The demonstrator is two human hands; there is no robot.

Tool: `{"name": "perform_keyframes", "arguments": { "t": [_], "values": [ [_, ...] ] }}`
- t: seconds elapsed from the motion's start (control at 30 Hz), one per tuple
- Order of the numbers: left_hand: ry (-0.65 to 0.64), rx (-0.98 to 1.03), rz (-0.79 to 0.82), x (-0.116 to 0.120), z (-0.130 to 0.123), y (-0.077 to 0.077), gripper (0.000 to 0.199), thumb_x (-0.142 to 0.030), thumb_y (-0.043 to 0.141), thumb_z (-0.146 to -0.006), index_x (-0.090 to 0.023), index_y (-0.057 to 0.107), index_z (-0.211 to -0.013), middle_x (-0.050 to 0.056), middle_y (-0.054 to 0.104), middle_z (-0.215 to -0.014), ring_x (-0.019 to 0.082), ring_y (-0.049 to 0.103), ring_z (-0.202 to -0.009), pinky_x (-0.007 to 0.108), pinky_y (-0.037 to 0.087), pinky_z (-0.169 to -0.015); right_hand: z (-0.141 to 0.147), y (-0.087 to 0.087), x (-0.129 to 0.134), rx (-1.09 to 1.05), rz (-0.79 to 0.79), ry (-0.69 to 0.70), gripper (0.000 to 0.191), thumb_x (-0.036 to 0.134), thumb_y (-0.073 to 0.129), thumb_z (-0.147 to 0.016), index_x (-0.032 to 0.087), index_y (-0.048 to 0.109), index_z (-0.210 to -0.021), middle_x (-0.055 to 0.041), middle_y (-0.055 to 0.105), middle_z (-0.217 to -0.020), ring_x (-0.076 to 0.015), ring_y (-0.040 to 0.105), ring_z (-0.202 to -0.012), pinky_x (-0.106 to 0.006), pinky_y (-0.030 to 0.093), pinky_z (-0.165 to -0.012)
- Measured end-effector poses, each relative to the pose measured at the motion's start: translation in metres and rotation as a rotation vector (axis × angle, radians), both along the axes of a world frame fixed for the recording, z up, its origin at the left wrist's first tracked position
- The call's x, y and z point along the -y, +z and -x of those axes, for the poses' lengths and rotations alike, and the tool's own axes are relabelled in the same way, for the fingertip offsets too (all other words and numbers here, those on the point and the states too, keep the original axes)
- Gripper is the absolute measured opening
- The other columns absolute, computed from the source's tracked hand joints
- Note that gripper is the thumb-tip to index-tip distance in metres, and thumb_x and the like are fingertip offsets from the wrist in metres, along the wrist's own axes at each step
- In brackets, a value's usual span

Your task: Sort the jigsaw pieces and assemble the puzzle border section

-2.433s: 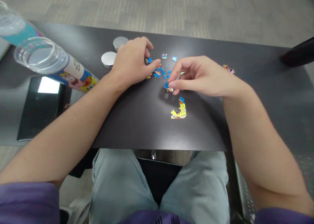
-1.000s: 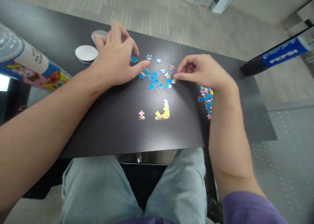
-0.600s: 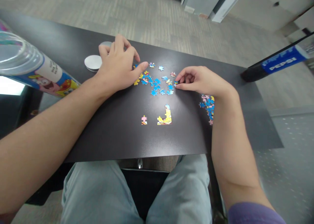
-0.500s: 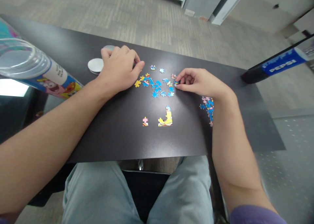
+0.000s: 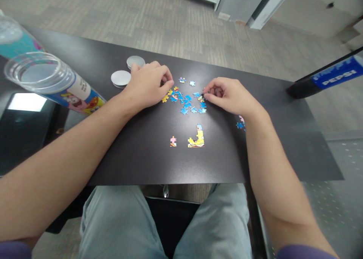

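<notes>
Loose jigsaw pieces point(image 5: 185, 104), mostly blue with some yellow, lie scattered on the dark table between my hands. My left hand point(image 5: 153, 83) rests at the left edge of this group, fingers curled and thumb close to the index finger; what they hold, if anything, is hidden. At the group's right side, my right hand point(image 5: 224, 92) pinches a jigsaw piece, largely covered by the fingertips. Closer to me lies a joined yellow puzzle section point(image 5: 197, 138) in an L shape. Left of it sits a small pink section point(image 5: 173, 141).
Two round white lids point(image 5: 121, 78) lie beyond my left wrist. A clear printed canister point(image 5: 76, 89) stands at the left, with another canister point(image 5: 19, 39) behind it. More pieces point(image 5: 240, 125) show beside my right forearm. A Pepsi bottle point(image 5: 326, 77) stands far right.
The view has shifted slightly, so the table things appear further right. The pieces by my right fingertips are now mostly covered. My left hand stays beside the loose pieces.
</notes>
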State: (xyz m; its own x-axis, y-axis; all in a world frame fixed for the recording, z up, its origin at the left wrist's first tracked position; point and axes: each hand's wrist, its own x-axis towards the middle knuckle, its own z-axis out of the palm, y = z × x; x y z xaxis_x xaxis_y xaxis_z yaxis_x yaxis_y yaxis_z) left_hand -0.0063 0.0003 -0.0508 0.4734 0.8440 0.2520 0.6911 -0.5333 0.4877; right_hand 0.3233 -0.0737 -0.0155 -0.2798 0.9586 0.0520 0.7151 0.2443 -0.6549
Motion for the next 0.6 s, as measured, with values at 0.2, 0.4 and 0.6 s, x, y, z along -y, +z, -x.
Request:
{"name": "perform_keyframes", "arguments": {
  "t": [0.2,0.4,0.6],
  "values": [
    [-0.094,-0.065,0.006,0.008,0.001,0.013,0.020,-0.050,0.096,-0.101,-0.037,0.097,-0.117,0.011,0.085,-0.139,0.048,0.074,-0.142,0.076,0.046,-0.131,0.009,-0.010,-0.006,0.002,-0.065,0.006,0.019,0.040,0.098,-0.093,0.032,0.083,-0.100,-0.0005,0.070,-0.084,-0.0267,0.060,-0.082,-0.048,0.049,-0.083],
    [-0.128,-0.119,0.044,0.006,0.003,0.015,0.029,-0.056,0.115,-0.091,-0.040,0.101,-0.111,0.010,0.085,-0.138,0.050,0.073,-0.148,0.073,0.047,-0.133,0.013,-0.013,-0.005,0.001,-0.125,-0.012,0.009,0.034,0.089,-0.098,0.029,0.082,-0.101,0.0015,0.066,-0.081,-0.0235,0.055,-0.076,-0.046,0.046,-0.082],
    [-0.151,-0.111,0.037,0.007,-0.001,0.016,0.020,-0.050,0.113,-0.094,-0.039,0.102,-0.105,0.008,0.088,-0.134,0.049,0.075,-0.147,0.069,0.048,-0.131,0.010,-0.016,-0.007,0.004,-0.107,-0.007,0.012,0.041,0.090,-0.100,0.031,0.084,-0.104,0.0015,0.066,-0.080,-0.0248,0.056,-0.077,-0.046,0.048,-0.082]
  ]
}}
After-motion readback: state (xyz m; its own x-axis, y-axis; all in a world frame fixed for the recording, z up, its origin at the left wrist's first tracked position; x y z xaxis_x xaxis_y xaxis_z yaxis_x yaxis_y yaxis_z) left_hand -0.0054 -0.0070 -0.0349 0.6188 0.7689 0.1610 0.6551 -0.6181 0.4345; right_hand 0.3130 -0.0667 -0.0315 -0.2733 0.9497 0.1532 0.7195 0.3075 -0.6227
